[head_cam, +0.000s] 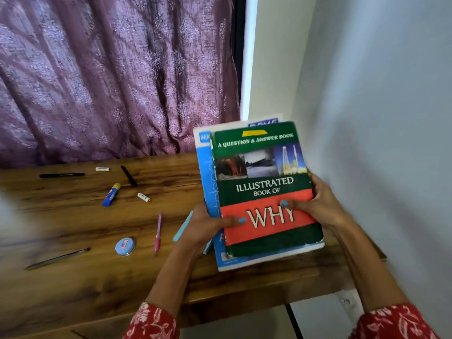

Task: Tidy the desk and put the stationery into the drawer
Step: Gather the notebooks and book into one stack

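**A:** From where I sit, the biggest thing is the stack of books (264, 196), tilted up at the right end of the surface (73, 277), its long axis running away from me toward the wall. My left hand (208, 226) grips its left edge, thumb curled over the cover; my right hand (315, 204) grips the right edge the same way.

**B:** And the stationery?

**A:** All of it lies to the left of the stack, so the left hand is the nearer one. Nearest is a pale blue pad (182, 227), just beside that hand. Then the pink pen (158, 233), lying near to far, and the round blue tin (125, 246) beside it. Farther left is a grey pen (57, 258), lying crosswise. Toward the curtain sit the blue glue stick (111, 194), two black markers (129, 176), and a small white eraser (144, 197).

**B:** The drawer?

**A:** I can't see one. I'd judge the books must be set down first, then the left hand reaches leftward.
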